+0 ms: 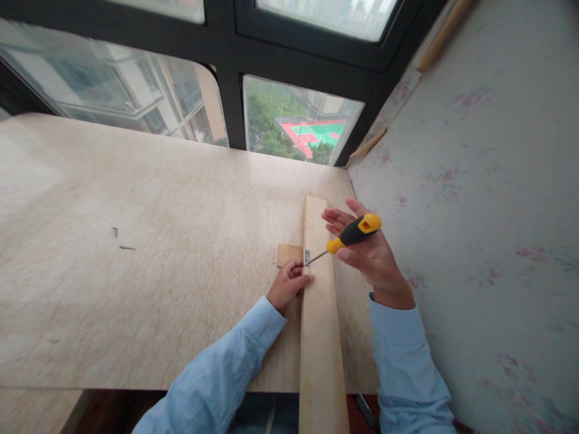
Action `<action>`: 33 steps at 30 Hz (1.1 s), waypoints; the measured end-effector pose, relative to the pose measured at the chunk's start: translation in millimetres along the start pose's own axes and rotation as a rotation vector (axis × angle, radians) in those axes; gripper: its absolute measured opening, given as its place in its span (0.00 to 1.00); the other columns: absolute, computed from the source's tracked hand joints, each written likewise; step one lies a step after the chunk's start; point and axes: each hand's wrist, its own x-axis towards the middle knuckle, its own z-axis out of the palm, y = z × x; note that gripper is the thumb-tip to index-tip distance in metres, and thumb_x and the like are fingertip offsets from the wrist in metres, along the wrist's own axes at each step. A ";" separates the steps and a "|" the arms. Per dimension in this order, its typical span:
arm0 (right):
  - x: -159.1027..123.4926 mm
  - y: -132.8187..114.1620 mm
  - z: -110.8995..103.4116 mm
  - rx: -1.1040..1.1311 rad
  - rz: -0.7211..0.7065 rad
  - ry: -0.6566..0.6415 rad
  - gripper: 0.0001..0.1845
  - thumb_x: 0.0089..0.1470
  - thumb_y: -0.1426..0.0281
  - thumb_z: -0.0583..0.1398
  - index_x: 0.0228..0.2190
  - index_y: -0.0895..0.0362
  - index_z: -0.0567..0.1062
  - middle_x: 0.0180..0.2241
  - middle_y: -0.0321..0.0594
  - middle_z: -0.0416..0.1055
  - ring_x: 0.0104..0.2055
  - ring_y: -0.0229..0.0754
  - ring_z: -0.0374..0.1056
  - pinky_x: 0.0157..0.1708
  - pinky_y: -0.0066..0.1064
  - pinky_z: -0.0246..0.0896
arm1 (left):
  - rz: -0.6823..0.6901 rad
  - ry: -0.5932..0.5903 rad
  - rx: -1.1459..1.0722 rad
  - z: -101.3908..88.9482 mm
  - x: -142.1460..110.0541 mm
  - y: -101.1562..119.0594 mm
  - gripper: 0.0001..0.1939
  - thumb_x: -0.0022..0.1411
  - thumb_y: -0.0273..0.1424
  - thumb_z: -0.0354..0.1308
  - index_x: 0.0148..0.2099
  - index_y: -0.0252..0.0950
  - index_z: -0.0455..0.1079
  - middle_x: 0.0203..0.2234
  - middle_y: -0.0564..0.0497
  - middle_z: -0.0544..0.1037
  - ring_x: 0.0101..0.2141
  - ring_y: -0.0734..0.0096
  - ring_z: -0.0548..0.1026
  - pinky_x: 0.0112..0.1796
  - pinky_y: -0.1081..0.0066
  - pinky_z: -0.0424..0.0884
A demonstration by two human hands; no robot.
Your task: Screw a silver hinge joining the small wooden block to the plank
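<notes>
A long pale wooden board (319, 337) lies lengthwise on the stone-look sill, its near end jutting over the front edge. A small metal hinge (306, 257) sits at the board's left edge, beside a small flat wooden piece (288, 254). My left hand (289, 282) grips that edge just below the hinge, thumb on top and fingers curled. A yellow-and-black screwdriver (355, 234) is in my right hand (368, 253), held between thumb and palm with the fingers stretched out. Its tip meets the hinge's lower end; any screw there is too small to make out.
Two small metal screws (121, 240) lie far left on the sill (181, 289). A flower-patterned wall (474, 181) rises close on the right. Dark-framed windows (298, 54) stand behind. A dark object (365, 411) shows below the front edge.
</notes>
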 end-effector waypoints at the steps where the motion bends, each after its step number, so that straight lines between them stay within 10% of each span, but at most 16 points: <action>1: -2.6 -4.3 -1.8 0.030 0.031 -0.043 0.38 0.49 0.60 0.69 0.58 0.42 0.62 0.59 0.40 0.68 0.63 0.48 0.64 0.63 0.51 0.59 | 0.000 0.003 -0.005 -0.2 0.2 -0.2 0.25 0.38 0.33 0.74 0.41 0.33 0.72 0.32 0.48 0.81 0.32 0.67 0.78 0.38 0.67 0.73; 5: -7.6 -8.0 -5.1 0.017 0.074 -0.048 0.27 0.53 0.63 0.67 0.53 0.45 0.69 0.51 0.39 0.74 0.54 0.48 0.72 0.54 0.50 0.69 | 0.006 0.001 -0.018 -0.8 0.8 -1.6 0.25 0.39 0.33 0.74 0.41 0.34 0.72 0.33 0.48 0.81 0.32 0.67 0.78 0.38 0.68 0.73; 11: 2.3 13.0 5.2 -0.317 -0.149 0.368 0.36 0.29 0.59 0.77 0.41 0.48 0.72 0.40 0.34 0.71 0.43 0.43 0.72 0.48 0.39 0.72 | 0.013 -0.016 0.010 -1.3 -0.2 -1.3 0.26 0.40 0.33 0.73 0.43 0.33 0.73 0.34 0.47 0.81 0.33 0.65 0.78 0.39 0.66 0.72; 20: -6.4 -13.2 3.0 0.023 0.025 -0.047 0.31 0.55 0.60 0.66 0.58 0.42 0.64 0.59 0.38 0.68 0.62 0.48 0.65 0.62 0.53 0.60 | 0.013 0.014 -0.011 -0.5 0.7 -1.8 0.25 0.39 0.32 0.74 0.41 0.34 0.73 0.33 0.48 0.81 0.33 0.67 0.77 0.38 0.68 0.73; 28: 5.9 15.1 2.5 -0.312 -0.145 0.410 0.35 0.27 0.56 0.77 0.34 0.50 0.66 0.29 0.28 0.69 0.30 0.39 0.71 0.35 0.35 0.73 | 0.022 -0.008 0.023 -0.8 1.4 -1.7 0.25 0.39 0.33 0.74 0.41 0.34 0.73 0.33 0.48 0.80 0.34 0.67 0.77 0.39 0.68 0.72; 33: 6.9 13.5 2.6 -0.129 -0.123 0.201 0.46 0.32 0.46 0.72 0.51 0.44 0.65 0.44 0.37 0.73 0.46 0.46 0.73 0.45 0.41 0.72 | 0.018 0.000 0.011 -0.6 1.2 -1.9 0.24 0.39 0.32 0.74 0.41 0.34 0.73 0.33 0.49 0.80 0.33 0.66 0.77 0.39 0.67 0.72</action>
